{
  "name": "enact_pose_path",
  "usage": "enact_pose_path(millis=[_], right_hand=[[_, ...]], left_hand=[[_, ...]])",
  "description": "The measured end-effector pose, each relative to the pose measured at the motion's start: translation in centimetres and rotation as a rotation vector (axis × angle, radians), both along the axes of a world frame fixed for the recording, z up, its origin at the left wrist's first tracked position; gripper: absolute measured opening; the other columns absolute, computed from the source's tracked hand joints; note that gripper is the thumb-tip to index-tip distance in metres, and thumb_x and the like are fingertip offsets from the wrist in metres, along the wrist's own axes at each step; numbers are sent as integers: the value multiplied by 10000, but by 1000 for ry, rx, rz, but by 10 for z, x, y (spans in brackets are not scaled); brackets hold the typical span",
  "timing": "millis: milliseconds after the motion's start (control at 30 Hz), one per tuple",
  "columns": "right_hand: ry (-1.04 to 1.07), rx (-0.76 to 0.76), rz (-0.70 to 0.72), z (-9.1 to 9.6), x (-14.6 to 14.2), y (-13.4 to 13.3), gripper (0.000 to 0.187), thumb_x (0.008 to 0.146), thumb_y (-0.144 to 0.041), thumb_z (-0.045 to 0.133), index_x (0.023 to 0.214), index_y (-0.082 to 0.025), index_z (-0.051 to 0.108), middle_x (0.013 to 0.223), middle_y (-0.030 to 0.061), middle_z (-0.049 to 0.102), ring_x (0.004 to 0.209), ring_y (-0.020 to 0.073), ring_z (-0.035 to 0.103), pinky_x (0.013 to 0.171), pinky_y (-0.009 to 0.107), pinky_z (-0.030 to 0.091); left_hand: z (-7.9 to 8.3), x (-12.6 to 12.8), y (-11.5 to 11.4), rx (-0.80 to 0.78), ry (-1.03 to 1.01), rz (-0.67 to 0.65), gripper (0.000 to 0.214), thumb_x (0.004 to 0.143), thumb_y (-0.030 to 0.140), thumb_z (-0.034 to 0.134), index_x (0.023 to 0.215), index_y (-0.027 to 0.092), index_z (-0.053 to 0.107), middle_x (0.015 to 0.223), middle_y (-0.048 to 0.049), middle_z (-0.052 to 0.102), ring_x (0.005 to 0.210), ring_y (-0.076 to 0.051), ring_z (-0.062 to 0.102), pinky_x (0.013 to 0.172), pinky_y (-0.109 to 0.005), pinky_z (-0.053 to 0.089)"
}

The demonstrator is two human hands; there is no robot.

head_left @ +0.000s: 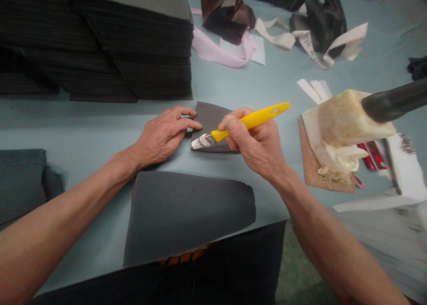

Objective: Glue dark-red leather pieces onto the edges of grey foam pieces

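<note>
My right hand [258, 140] is closed around the yellow handle of a paintbrush [251, 120]. Its bristles, coated in something white, touch the lower left corner of a small dark panel [211, 116] lying on the table. My left hand [165, 136] rests at that panel's left edge with its fingers stretched out, two fingertips on the panel. Nearer to me lies a larger dark grey panel [191, 207], wide at the left and narrower at the right, reaching the table's front edge. Part of the small panel is hidden behind my right hand.
Tall stacks of dark sheets [130, 42] stand at the back left; another dark stack [22, 185] is at the left edge. On the right sits a pale, stained container [350, 118] with a dark tube above it, on a brown board [310, 162]. Fabric scraps [230, 51] lie behind.
</note>
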State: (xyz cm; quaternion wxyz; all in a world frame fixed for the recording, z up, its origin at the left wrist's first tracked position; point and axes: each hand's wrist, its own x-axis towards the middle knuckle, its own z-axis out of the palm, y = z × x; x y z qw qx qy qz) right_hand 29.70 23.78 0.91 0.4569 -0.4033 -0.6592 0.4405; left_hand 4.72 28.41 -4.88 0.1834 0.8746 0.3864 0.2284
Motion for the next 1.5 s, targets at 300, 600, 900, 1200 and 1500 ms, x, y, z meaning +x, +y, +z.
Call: enact_pose_path(millis=[300,600,900,1200,1500], right_hand=[[-32,-13,43,-6,-2,2,455,1023,-631,647,919,-189,686,625,-52,506,547,81,471,500,253,321],[-90,27,52,-1,4,3,507,1019,-658,631,846,-183,659,709,-29,589,578,70,482,528,243,360],[-115,24,5,4,23,-1,533,1000,-690,635,829,-186,640,709,-35,577,572,66,468,540,247,382],[-152,15,-42,10,51,-6,526,997,-695,637,832,-196,639,676,-48,527,570,73,425,537,266,344],[-184,-6,-131,8,84,-11,512,1011,-672,630,839,-191,653,706,-34,561,579,74,438,531,267,336]], left_hand=[[-1,0,0,-8,33,20,485,1014,202,371,1343,333,703,1514,-51,607,1376,-309,616,1137,-558,535],[-1,0,1,-2,34,15,469,1051,214,344,1348,294,699,1524,-48,602,1406,-273,594,1182,-565,510],[5,1,0,-29,35,56,448,1036,270,376,1303,317,732,1517,-43,623,1372,-268,623,1176,-511,508],[15,4,-3,-66,55,70,455,1095,344,340,1302,248,734,1529,-62,613,1381,-250,603,1217,-482,463],[13,4,0,-29,33,50,444,1110,375,351,1278,232,737,1485,-80,631,1324,-256,622,1196,-509,480]])
